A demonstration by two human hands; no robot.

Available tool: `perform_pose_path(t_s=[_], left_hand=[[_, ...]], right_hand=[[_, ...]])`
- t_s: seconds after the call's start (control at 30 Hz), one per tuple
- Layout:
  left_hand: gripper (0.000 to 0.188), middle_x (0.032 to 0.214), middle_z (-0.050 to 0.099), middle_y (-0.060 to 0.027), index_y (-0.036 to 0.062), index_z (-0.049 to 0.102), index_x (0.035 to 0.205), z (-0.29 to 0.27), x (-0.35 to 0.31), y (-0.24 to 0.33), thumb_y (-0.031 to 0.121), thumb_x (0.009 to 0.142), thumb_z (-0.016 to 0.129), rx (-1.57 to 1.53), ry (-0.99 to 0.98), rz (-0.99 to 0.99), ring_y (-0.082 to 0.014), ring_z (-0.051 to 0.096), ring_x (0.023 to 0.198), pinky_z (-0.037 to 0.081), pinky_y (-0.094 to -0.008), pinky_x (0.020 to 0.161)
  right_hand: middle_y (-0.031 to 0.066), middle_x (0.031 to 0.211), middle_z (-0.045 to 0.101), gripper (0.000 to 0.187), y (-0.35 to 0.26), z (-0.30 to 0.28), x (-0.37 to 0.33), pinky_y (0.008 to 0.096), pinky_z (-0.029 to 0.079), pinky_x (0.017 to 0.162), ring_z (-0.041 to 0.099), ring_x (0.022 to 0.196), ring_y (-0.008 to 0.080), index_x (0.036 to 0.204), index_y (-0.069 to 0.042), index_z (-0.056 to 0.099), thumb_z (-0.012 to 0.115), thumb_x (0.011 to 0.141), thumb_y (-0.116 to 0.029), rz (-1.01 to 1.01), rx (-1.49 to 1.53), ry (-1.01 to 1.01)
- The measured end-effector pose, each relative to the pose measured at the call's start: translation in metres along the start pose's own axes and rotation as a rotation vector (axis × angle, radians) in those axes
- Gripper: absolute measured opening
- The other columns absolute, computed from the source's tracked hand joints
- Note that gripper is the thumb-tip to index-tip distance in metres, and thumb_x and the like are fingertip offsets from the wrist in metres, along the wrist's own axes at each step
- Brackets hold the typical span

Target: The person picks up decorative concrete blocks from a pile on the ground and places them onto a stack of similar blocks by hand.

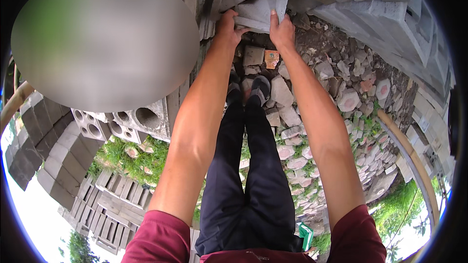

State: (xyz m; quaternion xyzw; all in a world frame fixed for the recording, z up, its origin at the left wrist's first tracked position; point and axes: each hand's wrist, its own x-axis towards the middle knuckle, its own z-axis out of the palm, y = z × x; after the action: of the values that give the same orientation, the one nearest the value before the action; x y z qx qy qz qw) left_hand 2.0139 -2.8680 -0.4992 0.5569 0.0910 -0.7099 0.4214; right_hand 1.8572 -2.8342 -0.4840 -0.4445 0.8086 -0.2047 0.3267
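Note:
A grey concrete block [258,23] with a square rim and slanting ribs that form triangular hollows is between my hands at the top of the view. My left hand [227,28] is closed at its near left corner. On the right rim, my right hand [282,31] grips with the thumb laid over the edge; its other fingers are partly hidden behind the block. Both arms reach straight forward. Below the block, a small square grey piece [254,55] and an orange fragment [271,59] lie on the ground near my shoes [260,87].
Broken stones and hexagonal pavers [349,100] cover the ground to the right. Large grey slabs [375,24] lean along the far right. Concrete blocks with round holes [148,117] stand left. A curved pole [409,153] crosses the lower right. A blurred oval masks the upper left.

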Motion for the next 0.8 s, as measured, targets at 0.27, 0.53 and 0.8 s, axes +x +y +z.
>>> perform_pose_path(t_s=[0.27,0.53,0.8], left_hand=[[0.058,0.152,0.020,-0.0135,0.0063,0.034,0.141,0.005,-0.047,0.003,0.023,0.091,0.058,0.237,0.001,-0.003,-0.0350,0.014,0.143,0.035,-0.0684,0.103],[0.055,0.146,0.036,-0.0149,0.0027,0.035,0.142,-0.030,-0.126,-0.013,0.026,0.095,0.052,0.632,-0.145,0.056,-0.0299,0.030,0.140,0.043,-0.0514,0.100],[0.043,0.131,0.054,-0.0145,0.0027,0.046,0.131,-0.072,-0.193,-0.060,0.026,0.096,0.051,0.781,-0.182,-0.125,-0.0252,0.049,0.124,0.047,-0.0483,0.095]], right_hand=[[0.0354,0.108,0.060,0.064,-0.008,-0.015,-0.011,0.0496,0.048,0.091,0.059,0.105,0.0478,0.123,0.011,0.046,0.048,0.095,-0.047,0.100,0.005,-0.006],[0.0318,0.129,0.051,0.065,0.020,-0.030,-0.112,0.0429,0.042,0.100,0.052,0.120,0.0422,0.137,0.006,0.035,0.057,0.094,-0.037,0.268,0.362,0.160],[0.0219,0.115,0.062,0.048,0.075,-0.072,-0.249,0.0392,0.049,0.090,0.063,0.105,0.0287,0.131,0.001,0.043,0.060,0.093,-0.022,0.337,0.465,0.204]])
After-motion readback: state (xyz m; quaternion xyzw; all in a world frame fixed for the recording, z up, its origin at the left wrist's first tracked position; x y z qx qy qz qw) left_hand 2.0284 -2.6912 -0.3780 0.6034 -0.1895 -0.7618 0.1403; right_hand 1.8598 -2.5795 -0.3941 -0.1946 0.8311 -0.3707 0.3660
